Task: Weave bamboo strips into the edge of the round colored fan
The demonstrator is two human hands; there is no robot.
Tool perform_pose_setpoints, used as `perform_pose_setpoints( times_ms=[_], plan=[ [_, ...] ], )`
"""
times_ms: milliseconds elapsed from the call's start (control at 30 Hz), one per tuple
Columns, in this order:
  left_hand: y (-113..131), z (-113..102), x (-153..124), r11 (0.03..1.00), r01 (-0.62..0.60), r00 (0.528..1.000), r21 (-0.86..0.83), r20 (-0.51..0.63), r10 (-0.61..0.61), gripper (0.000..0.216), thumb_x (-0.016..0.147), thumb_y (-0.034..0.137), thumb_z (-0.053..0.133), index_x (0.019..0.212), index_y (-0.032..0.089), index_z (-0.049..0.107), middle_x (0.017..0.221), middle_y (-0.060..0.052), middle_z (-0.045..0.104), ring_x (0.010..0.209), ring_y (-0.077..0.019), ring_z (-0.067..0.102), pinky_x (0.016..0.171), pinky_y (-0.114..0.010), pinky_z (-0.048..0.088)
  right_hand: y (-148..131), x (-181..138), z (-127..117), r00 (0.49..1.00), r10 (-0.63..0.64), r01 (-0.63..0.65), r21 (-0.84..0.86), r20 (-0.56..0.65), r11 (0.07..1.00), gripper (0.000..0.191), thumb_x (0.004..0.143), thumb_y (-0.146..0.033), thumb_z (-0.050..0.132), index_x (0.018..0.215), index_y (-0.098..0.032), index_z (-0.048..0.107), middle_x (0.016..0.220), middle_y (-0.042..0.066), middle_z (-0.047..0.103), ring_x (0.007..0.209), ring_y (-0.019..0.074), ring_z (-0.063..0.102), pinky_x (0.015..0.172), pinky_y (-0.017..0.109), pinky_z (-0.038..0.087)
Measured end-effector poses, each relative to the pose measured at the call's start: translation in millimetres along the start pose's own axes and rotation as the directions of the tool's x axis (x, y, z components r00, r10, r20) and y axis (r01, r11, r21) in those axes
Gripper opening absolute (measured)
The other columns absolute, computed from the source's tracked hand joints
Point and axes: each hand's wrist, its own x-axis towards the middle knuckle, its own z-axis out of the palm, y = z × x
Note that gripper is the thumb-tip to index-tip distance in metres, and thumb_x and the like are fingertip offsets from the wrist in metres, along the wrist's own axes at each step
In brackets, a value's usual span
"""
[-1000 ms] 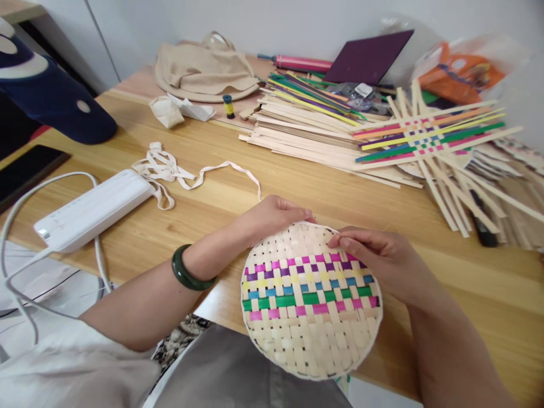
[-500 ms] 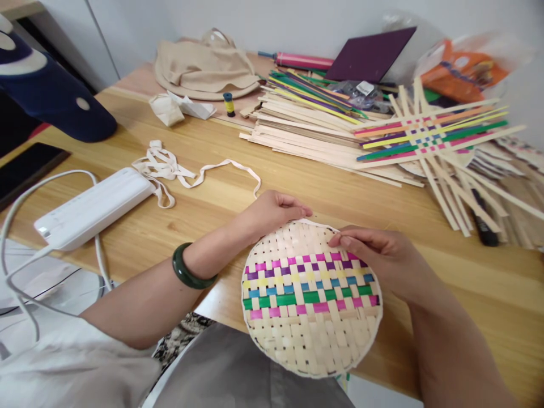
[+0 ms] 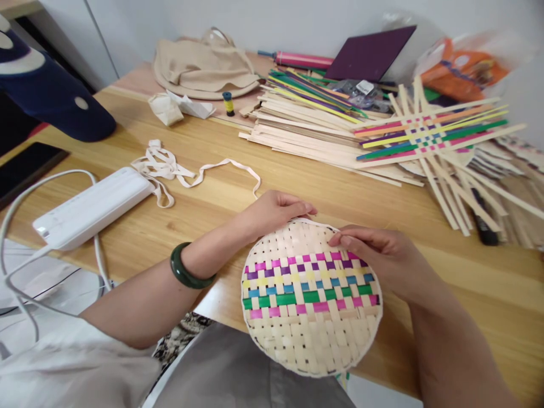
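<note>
A round woven bamboo disc [image 3: 312, 334], pale with pink, purple, yellow, blue and green bands, leans over the table's front edge. White cloth tape [image 3: 232, 163] runs from a loose heap on the table to beneath my left hand [image 3: 278, 212]; more of it follows the disc's rim. Thumb and fingers of that hand are closed at the top of the rim, on the tape. At the upper right of the rim, my right hand [image 3: 374, 249] pinches the disc's edge between thumb and forefinger. A dark green bangle [image 3: 186, 266] circles my left wrist.
A white power strip [image 3: 96, 209] with its cord and a phone [image 3: 28, 170] lie at left, near a dark blue bottle-shaped object [image 3: 55, 96]. Behind are a thread spool [image 3: 228, 104], a beige hat-like cloth item [image 3: 204, 68], bamboo strips [image 3: 297, 133] and an unfinished weave [image 3: 429, 136].
My left hand's fingertips have shifted slightly to the right along the top of the rim. The right hand and the disc have hardly moved.
</note>
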Motion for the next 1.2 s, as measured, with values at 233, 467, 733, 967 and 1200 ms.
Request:
perform_pose_setpoints(
  times_ms=[233, 467, 733, 967, 1200],
  plan=[
    [-2.2, 1.9, -4.8, 0.994, -0.075, 0.99, 0.075, 0.128, 0.065, 0.031, 0.083, 0.041, 0.057, 0.099, 0.019, 0.074, 0.103, -0.003, 0.073, 0.088, -0.0139, 0.065, 0.074, -0.02, 0.048, -4.2, -0.4, 1.6, 1.0, 0.01, -0.011, 0.06, 0.02, 0.998, 0.029, 0.081, -0.05, 0.06, 0.084, -0.025, 0.074, 0.101, 0.002, 0.07, 0.081, 0.0176, 0.064, 0.066, 0.026, 0.052],
    [-1.4, 1.7, -5.8, 0.994, -0.005, 0.986, 0.108, 0.165, -0.013, 0.036, 0.083, 0.046, 0.054, 0.095, 0.018, 0.073, 0.089, -0.004, 0.073, 0.071, -0.0133, 0.064, 0.06, -0.021, 0.047, -4.9, -1.3, 2.6, 0.999, 0.024, -0.029, 0.089, 0.048, 0.996, 0.029, 0.081, -0.05, 0.06, 0.085, -0.025, 0.074, 0.098, 0.003, 0.071, 0.08, 0.0182, 0.065, 0.065, 0.027, 0.053],
    [-5.4, 0.7, -2.6, 0.999, 0.009, 0.984, 0.043, 0.177, -0.017, 0.028, 0.076, 0.04, 0.064, 0.087, 0.016, 0.072, 0.082, -0.003, 0.071, 0.065, -0.0099, 0.06, 0.058, -0.02, 0.045, -6.8, -2.0, 3.0, 0.999, 0.028, -0.03, 0.075, 0.019, 0.997, 0.027, 0.08, -0.051, 0.061, 0.085, -0.027, 0.075, 0.096, 0.001, 0.071, 0.077, 0.0172, 0.064, 0.062, 0.026, 0.052],
    [-2.2, -1.2, -2.4, 0.999, 0.05, 0.983, 0.021, 0.176, -0.053, 0.027, 0.071, 0.034, 0.07, 0.094, 0.018, 0.072, 0.078, -0.001, 0.071, 0.061, -0.009, 0.06, 0.057, -0.019, 0.045, -5.8, -3.0, 1.9, 1.0, 0.028, -0.029, 0.104, 0.014, 0.994, 0.026, 0.079, -0.05, 0.062, 0.085, -0.027, 0.074, 0.094, 0.0, 0.072, 0.078, 0.0172, 0.065, 0.063, 0.026, 0.053],
    [-1.8, 0.1, -2.2, 0.999, 0.039, 0.985, -0.002, 0.167, -0.038, 0.023, 0.074, 0.034, 0.068, 0.089, 0.017, 0.073, 0.082, -0.003, 0.072, 0.065, -0.0099, 0.06, 0.057, -0.019, 0.046, -7.9, -3.7, 1.3, 1.0, 0.012, -0.013, 0.091, 0.009, 0.996, 0.026, 0.08, -0.05, 0.061, 0.085, -0.028, 0.075, 0.096, 0.001, 0.071, 0.08, 0.0182, 0.065, 0.065, 0.027, 0.053]
  ],
)
